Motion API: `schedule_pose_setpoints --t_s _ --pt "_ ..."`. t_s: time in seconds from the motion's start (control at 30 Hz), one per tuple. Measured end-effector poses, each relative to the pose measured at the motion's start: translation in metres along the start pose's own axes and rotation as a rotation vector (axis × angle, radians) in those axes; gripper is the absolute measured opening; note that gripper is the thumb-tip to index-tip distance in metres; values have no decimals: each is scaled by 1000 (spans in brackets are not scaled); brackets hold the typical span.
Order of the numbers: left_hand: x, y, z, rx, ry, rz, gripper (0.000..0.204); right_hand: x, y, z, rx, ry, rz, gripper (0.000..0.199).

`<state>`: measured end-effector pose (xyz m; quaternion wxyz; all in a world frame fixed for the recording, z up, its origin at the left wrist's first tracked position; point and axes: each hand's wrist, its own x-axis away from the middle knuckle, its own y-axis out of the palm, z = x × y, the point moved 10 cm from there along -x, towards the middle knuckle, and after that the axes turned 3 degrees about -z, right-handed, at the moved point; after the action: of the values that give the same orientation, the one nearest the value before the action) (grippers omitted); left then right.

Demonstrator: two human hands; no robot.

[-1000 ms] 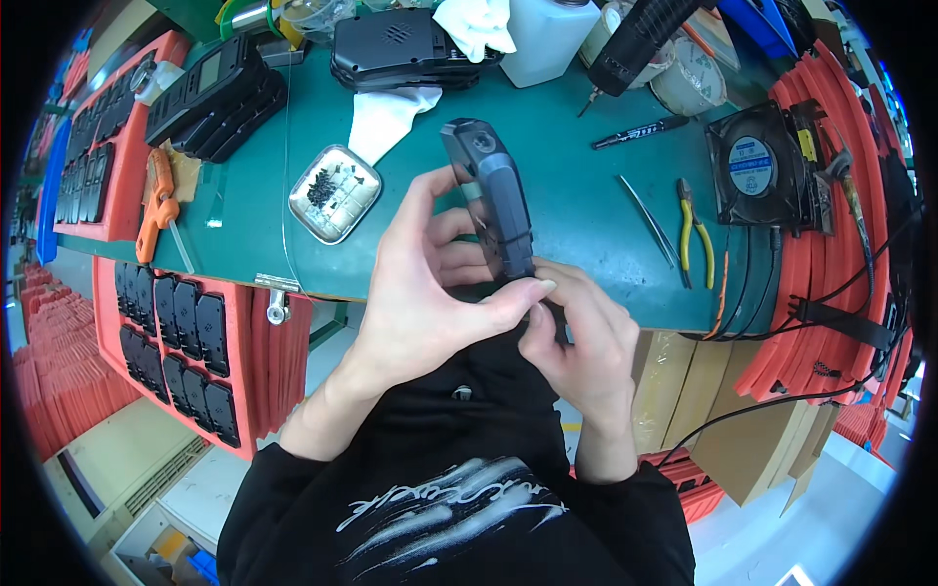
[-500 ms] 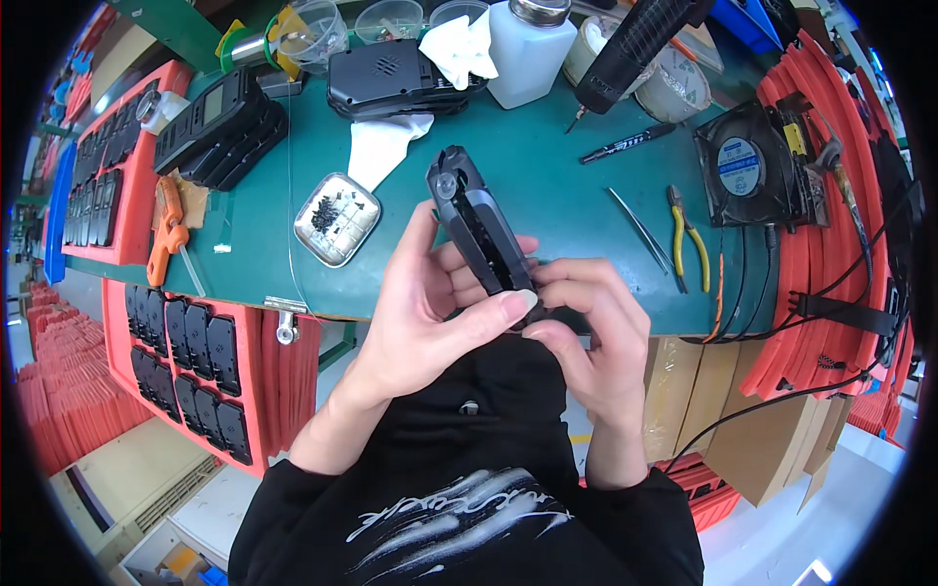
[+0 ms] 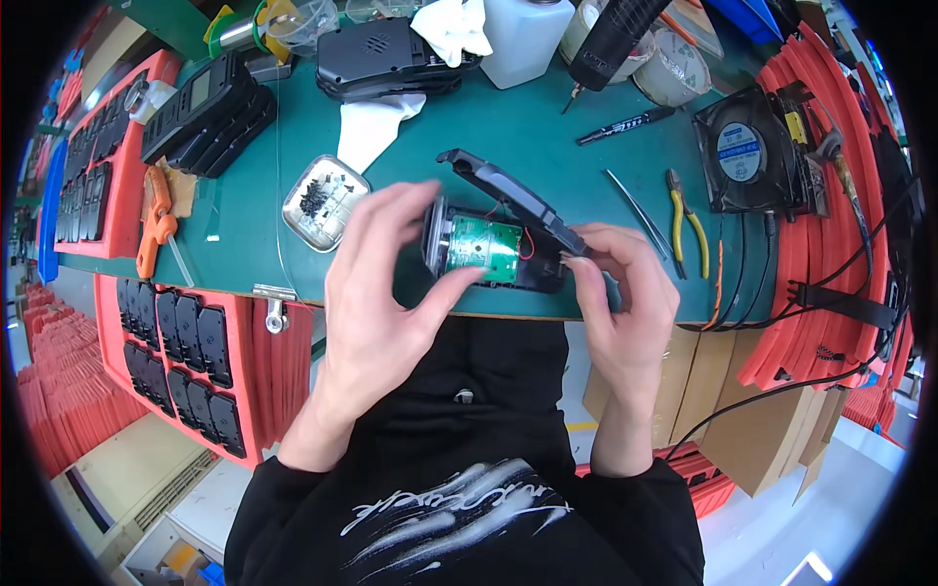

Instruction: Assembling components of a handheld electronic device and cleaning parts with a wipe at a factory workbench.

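Observation:
A black handheld device lies opened at the bench's near edge. Its lower housing (image 3: 540, 277) holds a green circuit board (image 3: 486, 246), and its black cover (image 3: 518, 202) is raised at a slant above. Red wires (image 3: 529, 242) show between the two halves. My right hand (image 3: 630, 283) pinches the cover at its right end. Around the housing's left end my left hand (image 3: 376, 273) is spread, its thumb along the near edge and its fingers somewhat blurred. Left of the device sits a small metal tray (image 3: 327, 202) of tiny black parts.
Tweezers (image 3: 635, 210), yellow-handled cutters (image 3: 692, 227) and a marker (image 3: 625, 127) lie to the right, near a fan (image 3: 740, 156). An electric screwdriver (image 3: 611, 49) hangs point down at the back. Stacked handheld devices (image 3: 210, 117) and an orange glue gun (image 3: 156, 225) occupy the left.
The device has gone from closed and upright between my hands to opened low over the bench edge. Its cover has swung up, exposing the circuit board, and my left fingers have spread.

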<state>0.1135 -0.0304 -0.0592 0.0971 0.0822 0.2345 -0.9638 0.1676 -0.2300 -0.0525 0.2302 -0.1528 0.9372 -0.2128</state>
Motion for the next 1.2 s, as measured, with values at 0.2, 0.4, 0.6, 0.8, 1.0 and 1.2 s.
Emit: schedule_pose_setpoints --t_s 0.2,0.4,0.6,0.8,1.0,1.2 --pt "-5 1 16 -502 138 -32 56 -8 1 -5 45 -10 -46 22" --pt "-7 1 7 -457 60 -77 62 -24 4 8 18 43 -97 18" --pt "-9 3 2 -430 48 -85 61 -45 4 17 25 49 -73 19" --pt "-13 10 13 -482 115 -104 58 -106 -47 0 -152 -123 383 33" --pt "-11 18 11 -459 95 -157 53 -161 -21 -14 -195 167 354 72" --pt "-11 15 9 -432 83 -111 54 -146 -49 -11 -340 -141 544 42"
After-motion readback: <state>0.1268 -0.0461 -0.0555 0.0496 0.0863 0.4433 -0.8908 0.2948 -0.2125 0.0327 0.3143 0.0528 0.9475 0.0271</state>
